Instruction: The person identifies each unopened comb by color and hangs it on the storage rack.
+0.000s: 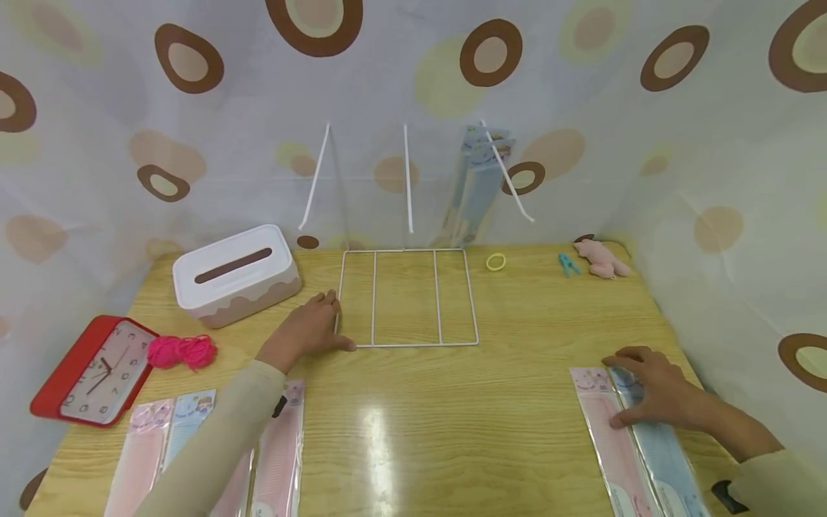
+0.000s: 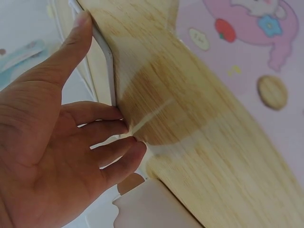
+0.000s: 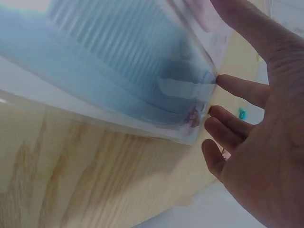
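Observation:
My left hand (image 1: 311, 324) is at the near left corner of a white wire rack (image 1: 407, 346), thumb along the front wire and fingers by the side wire. In the left wrist view those fingers (image 2: 121, 164) are loosely bent beside the rack's corner. Above the base, three white prongs stick out, and blue packaged combs (image 1: 481, 179) hang from the right one. My right hand (image 1: 662, 388) is spread over a blue packaged comb (image 1: 672, 467), its fingertips at the package's top end. Beside it lies a pink packaged comb (image 1: 610, 431).
Several pink and blue packaged combs (image 1: 281, 445) lie under my left forearm. At left are a tissue box (image 1: 235, 269), a red clock (image 1: 97, 370) and pink yarn (image 1: 181, 352). A yellow ring (image 1: 495, 254), blue clip (image 1: 568, 264) and pink toy (image 1: 602, 258) lie at the back right.

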### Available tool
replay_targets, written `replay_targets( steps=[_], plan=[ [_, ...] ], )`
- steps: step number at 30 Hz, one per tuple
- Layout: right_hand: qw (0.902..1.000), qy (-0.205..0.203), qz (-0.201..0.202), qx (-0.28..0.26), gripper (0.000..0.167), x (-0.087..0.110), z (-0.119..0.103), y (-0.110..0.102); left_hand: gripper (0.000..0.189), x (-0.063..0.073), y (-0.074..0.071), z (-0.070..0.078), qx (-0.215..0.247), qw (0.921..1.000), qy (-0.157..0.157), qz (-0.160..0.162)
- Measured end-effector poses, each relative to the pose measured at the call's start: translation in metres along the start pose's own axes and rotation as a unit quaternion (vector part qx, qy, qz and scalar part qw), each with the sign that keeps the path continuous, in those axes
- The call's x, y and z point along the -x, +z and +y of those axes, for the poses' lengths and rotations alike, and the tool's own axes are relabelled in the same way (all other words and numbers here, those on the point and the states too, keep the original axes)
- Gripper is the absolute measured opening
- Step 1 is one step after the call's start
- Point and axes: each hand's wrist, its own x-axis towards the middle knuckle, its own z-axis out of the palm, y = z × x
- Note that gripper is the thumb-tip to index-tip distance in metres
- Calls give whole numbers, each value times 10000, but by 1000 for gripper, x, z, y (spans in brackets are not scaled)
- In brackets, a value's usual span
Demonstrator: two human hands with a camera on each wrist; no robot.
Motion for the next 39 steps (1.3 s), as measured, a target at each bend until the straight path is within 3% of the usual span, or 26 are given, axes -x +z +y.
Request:
replay_targets(
  steps=[9, 16, 31, 33, 36, 39],
  plan=[
    [9990, -207, 339, 220, 77, -7, -1, 2, 105, 0, -2, 3, 15, 10000, -53, -58],
    [9998, -160, 74, -10, 72, -15, -1, -1, 105, 1, 0, 4, -20, 10000, -6, -48],
    [9990, -277, -345, 102, 69, -35, -3, -13, 99, 2, -3, 1, -174, 9998, 16, 38],
    [9991, -109, -224, 333, 67, -34, -7, -13, 99, 1, -3, 2, -146, 9999, 40, 70],
    [9968, 550, -55, 570, 67, -30, -22, -11, 100, 0, -2, 2, -99, 9999, 42, 49],
    [9888, 1312, -297, 644, 73, -23, -42, -6, 100, -1, -1, 2, -79, 10000, 39, 13]
  ],
)
